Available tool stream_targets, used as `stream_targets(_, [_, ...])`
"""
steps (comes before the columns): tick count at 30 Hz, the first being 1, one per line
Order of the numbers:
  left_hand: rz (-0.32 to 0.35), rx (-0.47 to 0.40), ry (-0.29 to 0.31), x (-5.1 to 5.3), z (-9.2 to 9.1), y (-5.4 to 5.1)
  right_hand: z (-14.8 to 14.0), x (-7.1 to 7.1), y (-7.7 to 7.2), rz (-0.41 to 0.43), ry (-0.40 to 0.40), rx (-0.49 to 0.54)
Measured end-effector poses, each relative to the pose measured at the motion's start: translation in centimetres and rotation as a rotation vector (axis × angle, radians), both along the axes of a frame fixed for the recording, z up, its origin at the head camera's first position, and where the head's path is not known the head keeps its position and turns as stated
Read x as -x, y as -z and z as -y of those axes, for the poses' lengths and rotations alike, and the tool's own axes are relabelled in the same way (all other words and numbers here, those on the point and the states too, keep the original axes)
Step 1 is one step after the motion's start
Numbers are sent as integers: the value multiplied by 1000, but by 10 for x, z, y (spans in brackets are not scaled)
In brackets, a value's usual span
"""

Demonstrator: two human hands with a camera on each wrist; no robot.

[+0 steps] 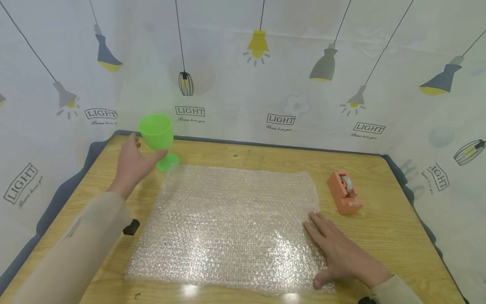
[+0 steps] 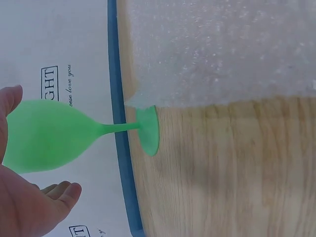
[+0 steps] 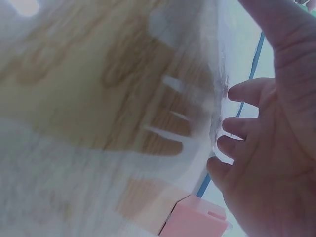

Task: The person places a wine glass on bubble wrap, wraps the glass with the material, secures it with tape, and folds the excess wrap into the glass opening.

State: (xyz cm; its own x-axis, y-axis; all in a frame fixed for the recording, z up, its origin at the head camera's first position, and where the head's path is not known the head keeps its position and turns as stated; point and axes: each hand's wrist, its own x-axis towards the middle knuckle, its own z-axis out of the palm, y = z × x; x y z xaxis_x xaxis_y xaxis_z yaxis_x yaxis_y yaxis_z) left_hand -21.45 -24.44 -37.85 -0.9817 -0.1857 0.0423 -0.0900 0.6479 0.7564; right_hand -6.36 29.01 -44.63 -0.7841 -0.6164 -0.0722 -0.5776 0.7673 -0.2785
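Observation:
A bright green plastic goblet [image 1: 156, 131] stands upright at the back left of the table, its foot by the far left corner of a sheet of bubble wrap [image 1: 228, 219]. My left hand [image 1: 133, 162] is at the goblet's left side, thumb and fingers spread apart about the bowl; whether it touches is unclear. In the left wrist view the goblet's stem and foot [image 2: 149, 131] show free of the hand. My right hand [image 1: 338, 249] lies with fingers extended at the right edge of the bubble wrap, thumb near its front right corner.
An orange tape dispenser [image 1: 343, 192] with a roll of clear tape stands right of the bubble wrap. The wooden table [image 1: 391, 219] meets a white, lamp-printed sheet [image 1: 228, 55] at its back and sides.

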Motion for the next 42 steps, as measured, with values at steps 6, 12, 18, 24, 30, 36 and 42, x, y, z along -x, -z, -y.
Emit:
stream_targets(6, [-4, -32, -25, 9, -1, -1, -4, -2, -3, -73, -12, -7])
stream_targets(12, [-29, -73, -35, 16, -2, -1, -10, -3, -3, -28, -1, 17])
stream_targets(18, [-56, -112, -39, 19, -6, -2, -16, -5, -4, 50, 35, 58])
stream_targets(24, [-62, -114, -41, 22, -8, -1, -20, -7, -3, 1, -7, 77])
stream_targets(30, [-57, -95, -50, 24, -8, 1, -19, -6, 0, 15, -9, 69])
stream_targets(36, [-44, -82, -73, 24, -7, -2, -16, -5, 1, 43, -5, 72])
stream_targets(42, [-67, -75, -86, 22, -5, -6, -14, -4, 1, 50, -2, 68])
